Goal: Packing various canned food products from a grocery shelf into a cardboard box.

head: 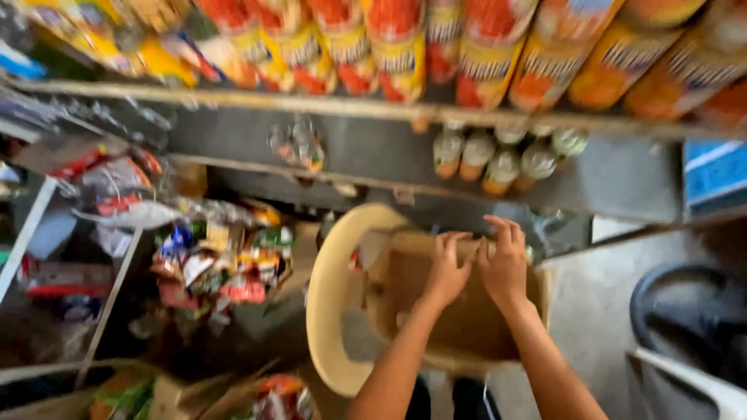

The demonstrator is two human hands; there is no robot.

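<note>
Both hands, left (447, 268) and right (504, 260), side by side, fingers curled over far rim of cardboard box (459, 327) (blurred frame), box directly beneath forearms.

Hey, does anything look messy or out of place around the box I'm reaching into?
Yes. Left of the cardboard box under both hands, snack packets lie in a loose, jumbled heap rather than in rows. The small bottles and the big bottles above stand lined up. The picture is blurred, so finer damage can't be judged.

Bright, even light, heavy motion blur throughout, strongest at the curved, distorted edges; shadows soft.
</note>
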